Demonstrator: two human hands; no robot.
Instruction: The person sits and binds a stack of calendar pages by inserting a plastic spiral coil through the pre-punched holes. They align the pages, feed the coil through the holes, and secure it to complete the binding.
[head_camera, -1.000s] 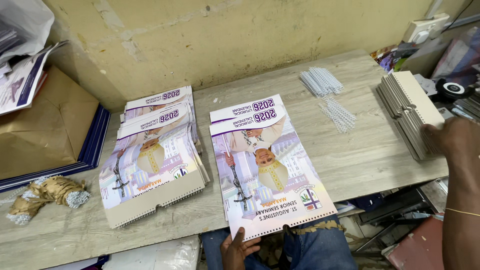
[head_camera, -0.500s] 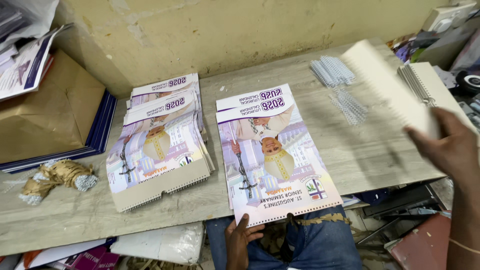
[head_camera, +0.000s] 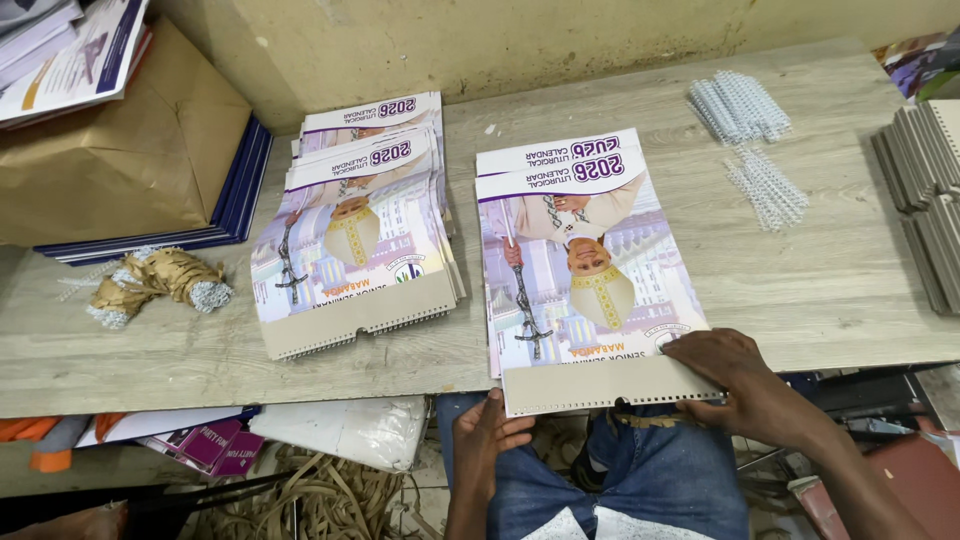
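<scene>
Calendar: the calendar (head_camera: 585, 265) lies flat at the middle of the table's near edge, its bottom strip sticking out past that edge toward the person. It is a tall printed sheet set upside down to the viewer — a white and purple heading band at the far end, a robed figure with a staff in the middle.
Backing strip: a plain grey card strip (head_camera: 600, 384) with a row of punched holes runs along the calendar's near end, over the table's edge.
Right hand: the right hand (head_camera: 735, 375) rests on the right end of the card strip, fingers bent and pressing down on it, thumb under or behind — I cannot tell which.
Left hand: the left hand (head_camera: 490, 440) sits below the table's near edge at the strip's left corner, fingers loosely curled; fingertips touch or nearly touch the strip's underside.
Stack: a fanned stack of calendars (head_camera: 355, 225) lies just to the left, toward the table's far edge, apart from the one in hand.
Wire combs: bundles of white binding combs (head_camera: 740, 105) lie near the far right corner, with a looser bunch (head_camera: 768, 190) just nearer.
Card pile: a pile of grey cards (head_camera: 925, 190) sits at the right edge.
Left side: a brown paper parcel (head_camera: 120, 150) on blue folders (head_camera: 240, 200) fills the far left corner; crumpled brown paper with combs (head_camera: 160, 280) lies before it.
Table: grey wooden boards (head_camera: 820, 290), bare between the calendar and the card pile.
</scene>
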